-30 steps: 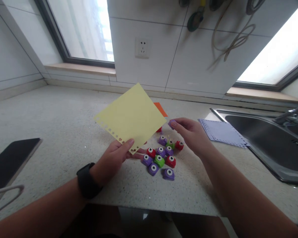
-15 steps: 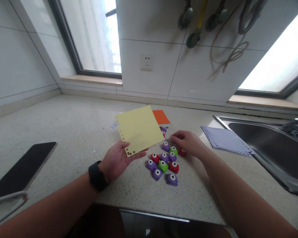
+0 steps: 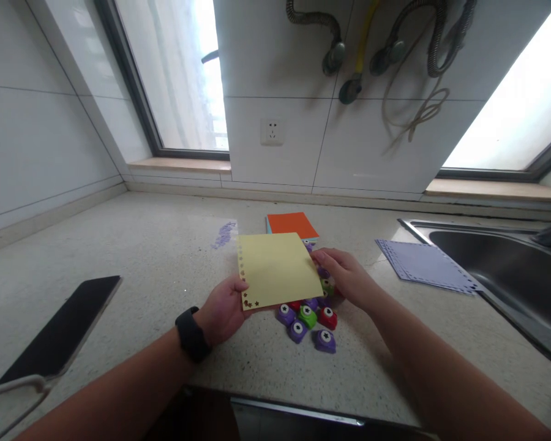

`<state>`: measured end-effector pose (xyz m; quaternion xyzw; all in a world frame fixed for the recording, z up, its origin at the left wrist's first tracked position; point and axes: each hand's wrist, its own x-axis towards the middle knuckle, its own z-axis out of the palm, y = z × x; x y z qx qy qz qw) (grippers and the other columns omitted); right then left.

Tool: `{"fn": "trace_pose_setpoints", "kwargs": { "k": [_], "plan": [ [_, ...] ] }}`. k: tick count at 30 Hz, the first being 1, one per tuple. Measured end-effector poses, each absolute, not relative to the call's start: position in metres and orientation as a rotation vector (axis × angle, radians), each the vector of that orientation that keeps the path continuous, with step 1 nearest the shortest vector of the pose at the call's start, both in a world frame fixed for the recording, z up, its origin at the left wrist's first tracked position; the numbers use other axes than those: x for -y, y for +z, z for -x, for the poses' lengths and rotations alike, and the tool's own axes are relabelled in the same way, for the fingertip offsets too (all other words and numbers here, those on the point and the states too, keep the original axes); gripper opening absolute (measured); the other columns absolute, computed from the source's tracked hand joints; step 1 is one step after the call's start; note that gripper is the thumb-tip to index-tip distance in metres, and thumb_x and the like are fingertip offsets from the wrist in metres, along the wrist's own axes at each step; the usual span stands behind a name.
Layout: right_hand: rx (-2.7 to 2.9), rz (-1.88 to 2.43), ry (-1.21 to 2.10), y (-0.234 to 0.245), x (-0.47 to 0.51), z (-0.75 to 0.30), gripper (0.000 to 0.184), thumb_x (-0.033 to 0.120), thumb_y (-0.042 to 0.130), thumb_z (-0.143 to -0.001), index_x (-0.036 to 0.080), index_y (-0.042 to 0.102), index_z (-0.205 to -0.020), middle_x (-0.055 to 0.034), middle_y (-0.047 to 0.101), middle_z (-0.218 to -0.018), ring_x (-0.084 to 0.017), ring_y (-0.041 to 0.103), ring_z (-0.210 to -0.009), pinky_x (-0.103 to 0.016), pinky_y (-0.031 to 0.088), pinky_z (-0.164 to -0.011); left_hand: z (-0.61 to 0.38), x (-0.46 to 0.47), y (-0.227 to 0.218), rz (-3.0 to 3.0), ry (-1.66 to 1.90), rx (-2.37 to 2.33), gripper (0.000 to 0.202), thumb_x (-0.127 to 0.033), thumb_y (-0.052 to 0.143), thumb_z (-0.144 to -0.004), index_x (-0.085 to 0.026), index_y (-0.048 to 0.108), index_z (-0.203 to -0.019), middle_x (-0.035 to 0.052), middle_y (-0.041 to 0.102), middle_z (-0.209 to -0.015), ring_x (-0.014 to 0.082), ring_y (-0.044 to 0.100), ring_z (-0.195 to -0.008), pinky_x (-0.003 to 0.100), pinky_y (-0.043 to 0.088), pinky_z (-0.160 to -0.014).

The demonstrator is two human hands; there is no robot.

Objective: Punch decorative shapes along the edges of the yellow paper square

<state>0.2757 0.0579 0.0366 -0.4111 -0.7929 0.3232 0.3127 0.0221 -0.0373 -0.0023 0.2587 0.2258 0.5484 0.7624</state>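
Observation:
My left hand (image 3: 223, 309), wearing a dark wristband, grips a square yellow paper sheet (image 3: 280, 269) at its lower left corner, thumb on top. Small punched shapes run down the sheet's left edge, with star and flower cut-outs near the thumb. At the sheet's right edge, my right hand (image 3: 342, 272) has its fingers closed in a pinch on it. Below and partly hidden by the paper lie several small craft punches: a purple punch (image 3: 326, 341), a green punch (image 3: 307, 316) and a red punch (image 3: 327, 318) among them.
Behind the sheet lies a stack of orange paper (image 3: 292, 225). Purple paper bits (image 3: 224, 234) are scattered left of it. Punched lilac sheets (image 3: 425, 263) lie beside the sink (image 3: 509, 288). A black flat tablet-like object (image 3: 64, 327) rests at left, near a white cable (image 3: 16, 386).
The yellow sheet has moved right and down in view, levelling out and covering more punches. My right hand's fingertips now meet its right edge. More of the orange stack shows.

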Motion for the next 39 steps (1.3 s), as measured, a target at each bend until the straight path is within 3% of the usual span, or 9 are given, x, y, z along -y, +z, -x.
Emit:
{"fn": "trace_pose_setpoints", "kwargs": {
  "k": [4,11,16,19,22,24,26,31,39],
  "plan": [
    [1.966,1.083,1.044,0.033,-0.048,-0.264,0.031,0.049,0.061,-0.091,0.020,0.072,-0.089,-0.0058,0.072,-0.082,-0.021,0.064,-0.070,-0.034,0.048,-0.061,-0.021,0.037,-0.007,-0.586,1.188,-0.474,0.064,-0.012,0.046,-0.078,-0.003,0.053,-0.141,0.0184,0.075,-0.122,0.0371,0.062,-0.127,0.059,0.039,-0.112],
    [1.817,1.056,1.124,0.026,-0.055,-0.266,0.028,0.045,0.066,-0.087,0.021,0.073,-0.097,-0.0066,0.074,-0.088,-0.021,0.065,-0.070,-0.037,0.052,-0.064,-0.027,0.039,0.001,-0.619,1.213,-0.533,0.047,-0.019,0.049,-0.087,-0.005,0.063,-0.129,0.0189,0.076,-0.121,0.0375,0.063,-0.126,0.058,0.045,-0.108],
    [1.951,1.027,0.901,0.028,-0.055,-0.266,0.029,0.043,0.066,-0.088,0.022,0.075,-0.107,-0.0046,0.073,-0.086,-0.021,0.062,-0.071,-0.037,0.049,-0.066,-0.036,0.040,0.003,-0.606,1.304,-0.720,0.032,-0.016,0.059,-0.089,-0.007,0.069,-0.118,0.0185,0.079,-0.114,0.0332,0.070,-0.117,0.048,0.054,-0.102],
    [1.919,0.976,0.818,0.033,-0.057,-0.270,0.032,0.042,0.065,-0.089,0.023,0.073,-0.114,-0.0050,0.074,-0.090,-0.021,0.064,-0.078,-0.038,0.050,-0.073,-0.038,0.041,0.004,-0.620,1.330,-0.805,0.026,-0.011,0.063,-0.088,-0.009,0.072,-0.112,0.0175,0.080,-0.109,0.0302,0.075,-0.106,0.040,0.060,-0.091],
    [1.735,0.930,0.743,0.039,-0.070,-0.286,0.034,0.043,0.058,-0.095,0.021,0.071,-0.117,-0.0060,0.076,-0.090,-0.022,0.067,-0.088,-0.040,0.050,-0.084,-0.036,0.040,0.005,-0.603,1.407,-0.840,0.024,-0.011,0.064,-0.088,-0.011,0.071,-0.112,0.0150,0.080,-0.107,0.0258,0.078,-0.089,0.033,0.064,-0.067],
    [1.618,0.957,0.649,0.040,-0.083,-0.302,0.034,0.044,0.054,-0.097,0.019,0.071,-0.113,-0.0072,0.075,-0.088,-0.021,0.067,-0.086,-0.038,0.051,-0.082,-0.034,0.039,0.005,-0.596,1.456,-0.868,0.025,-0.013,0.065,-0.089,-0.012,0.069,-0.113,0.0126,0.079,-0.105,0.0218,0.076,-0.074,0.029,0.061,-0.050],
    [1.592,1.074,0.559,0.037,-0.097,-0.317,0.034,0.042,0.053,-0.096,0.017,0.070,-0.112,-0.0084,0.075,-0.088,-0.021,0.067,-0.084,-0.036,0.052,-0.077,-0.032,0.039,0.006,-0.594,1.483,-0.883,0.025,-0.015,0.064,-0.090,-0.014,0.068,-0.116,0.0103,0.078,-0.105,0.0188,0.073,-0.066,0.028,0.058,-0.041],
    [1.710,1.233,0.478,0.018,-0.117,-0.330,0.032,0.039,0.053,-0.095,0.017,0.070,-0.111,-0.0092,0.076,-0.088,-0.022,0.067,-0.076,-0.037,0.050,-0.072,-0.029,0.038,0.008,-0.580,1.572,-0.890,0.026,-0.013,0.062,-0.092,-0.016,0.066,-0.118,0.0096,0.077,-0.113,0.0190,0.074,-0.076,0.028,0.062,-0.046],
    [1.996,1.233,0.424,0.005,-0.114,-0.314,0.023,0.030,0.059,-0.092,0.022,0.075,-0.107,-0.0073,0.077,-0.099,-0.024,0.068,-0.086,-0.038,0.050,-0.080,-0.025,0.036,0.007,-0.594,1.644,-0.900,0.028,-0.011,0.062,-0.092,-0.018,0.067,-0.118,0.0102,0.077,-0.117,0.0193,0.076,-0.080,0.027,0.063,-0.052]
  ]
}}
